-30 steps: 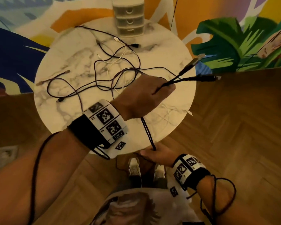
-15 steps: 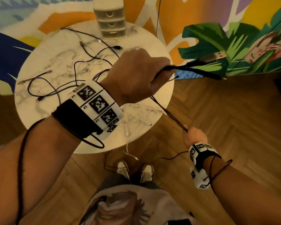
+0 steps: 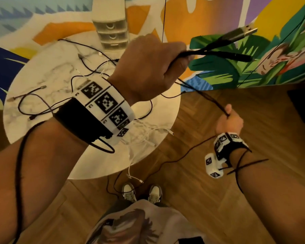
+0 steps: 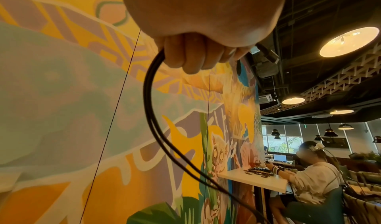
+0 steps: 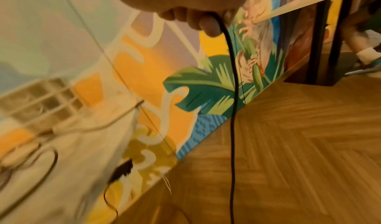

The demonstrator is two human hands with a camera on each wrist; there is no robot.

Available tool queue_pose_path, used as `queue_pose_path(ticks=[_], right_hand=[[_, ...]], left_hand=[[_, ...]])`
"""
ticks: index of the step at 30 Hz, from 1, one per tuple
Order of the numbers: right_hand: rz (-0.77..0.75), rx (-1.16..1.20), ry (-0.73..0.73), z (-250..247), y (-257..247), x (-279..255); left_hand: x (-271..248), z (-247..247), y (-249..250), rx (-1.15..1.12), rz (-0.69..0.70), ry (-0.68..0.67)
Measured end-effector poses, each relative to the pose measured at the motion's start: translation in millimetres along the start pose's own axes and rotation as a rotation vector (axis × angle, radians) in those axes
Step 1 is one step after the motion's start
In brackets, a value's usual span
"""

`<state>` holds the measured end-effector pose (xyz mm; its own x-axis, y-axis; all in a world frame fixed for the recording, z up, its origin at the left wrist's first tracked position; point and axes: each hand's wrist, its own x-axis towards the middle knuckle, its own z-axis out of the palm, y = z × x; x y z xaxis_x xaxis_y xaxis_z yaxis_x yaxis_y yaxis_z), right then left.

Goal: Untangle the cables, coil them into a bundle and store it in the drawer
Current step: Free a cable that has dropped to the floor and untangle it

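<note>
I'm gripping a matt black rubbery cable in my left hand; its plug is showing shiny metal. The table is looking like glossy white marble, the floor smooth wood herringbone, the drawer unit translucent plastic.

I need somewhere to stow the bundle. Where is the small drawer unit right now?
In the head view, the drawer unit stands at the far edge of the round marble table, against the mural wall, just beyond the left hand.
</note>
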<state>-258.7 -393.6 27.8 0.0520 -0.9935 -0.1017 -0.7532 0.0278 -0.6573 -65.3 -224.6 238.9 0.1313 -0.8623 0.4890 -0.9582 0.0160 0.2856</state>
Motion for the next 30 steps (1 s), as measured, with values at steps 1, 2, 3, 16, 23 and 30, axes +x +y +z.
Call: queue_pose_path(ticks=[1,2,3,16,23,30], right_hand=[[-0.007,0.101,0.027,-0.1,-3.9,5.2],[-0.017,0.147,0.022,1.4,-6.1,4.9],[-0.034,0.108,-0.011,6.8,-3.1,2.3],[0.25,0.147,0.121,-19.5,24.1,68.1],[0.107,-0.509,-0.594,55.5,80.2,1.4],[-0.073,0.7,-0.847,19.1,-15.8,-70.0]], left_hand=[[1.8,3.2,0.8,-0.009,-0.002,-0.001],[1.6,8.0,1.6,-0.027,-0.011,-0.011],[-0.3,15.5,1.8,-0.049,-0.026,-0.027],[-18.8,79.2,11.4,-0.653,-0.313,-0.14],[-38.8,108.6,-1.6,-0.769,-0.497,-0.255],[-69.2,139.2,0.9,-1.085,-0.81,-0.453]])
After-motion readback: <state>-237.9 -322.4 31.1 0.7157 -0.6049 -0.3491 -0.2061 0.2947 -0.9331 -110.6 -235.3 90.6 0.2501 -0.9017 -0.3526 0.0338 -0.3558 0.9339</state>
